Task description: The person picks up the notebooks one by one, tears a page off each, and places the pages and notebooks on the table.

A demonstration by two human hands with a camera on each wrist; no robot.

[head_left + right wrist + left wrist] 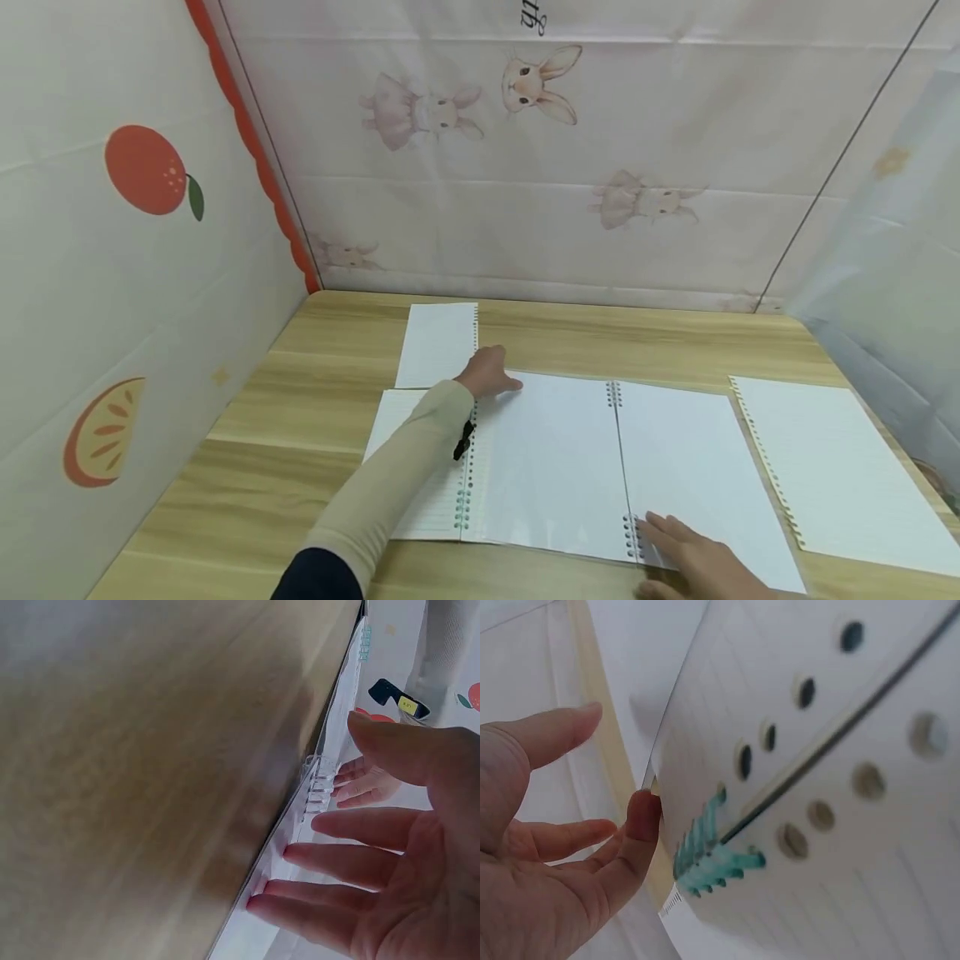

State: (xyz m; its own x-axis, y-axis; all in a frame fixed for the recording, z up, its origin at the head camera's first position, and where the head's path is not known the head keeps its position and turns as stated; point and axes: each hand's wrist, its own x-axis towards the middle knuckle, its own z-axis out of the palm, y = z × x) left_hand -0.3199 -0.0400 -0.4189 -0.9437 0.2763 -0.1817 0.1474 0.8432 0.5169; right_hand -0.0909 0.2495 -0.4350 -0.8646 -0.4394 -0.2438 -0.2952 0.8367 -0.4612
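Note:
A ring notebook with clear rings [615,393] lies open on the table, its blank pages [558,467] facing up. Its left side lies over part of an open lined notebook [431,517] with teal rings [720,859]. At the top of these pages is my left hand [489,372], thumb apart; in the left wrist view a fingertip touches the notebook's edge and nothing is pinched. My right hand [697,554] rests near the lower clear rings, and the right wrist view has its extended fingers [341,862] touching the page.
Behind the lined notebook lies a loose sheet [438,342] with a punched edge. Another loose lined sheet [847,475] is at the right. The wooden table [300,392] meets printed cloth walls [480,225] at the back and sides.

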